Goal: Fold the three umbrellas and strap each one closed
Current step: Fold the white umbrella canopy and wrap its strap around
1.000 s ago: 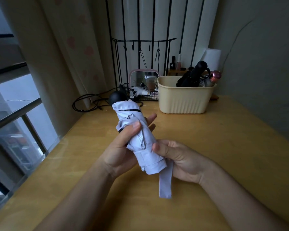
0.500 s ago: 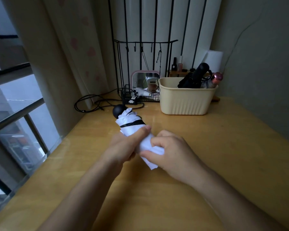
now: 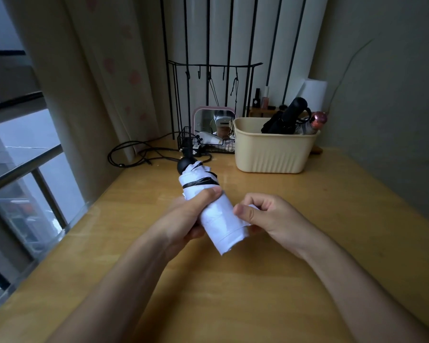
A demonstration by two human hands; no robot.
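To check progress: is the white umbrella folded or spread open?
Folded: the white umbrella is a tight roll, gripped by the left hand, pinched by the right hand. Strapped or not: cannot tell.

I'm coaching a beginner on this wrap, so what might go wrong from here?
1. The right hand pinches only what looks like the strap end; a slip may let the white umbrella unroll.
2. Folds near the black knob bulge unevenly beyond the left hand, so the strap might close on a loose roll.
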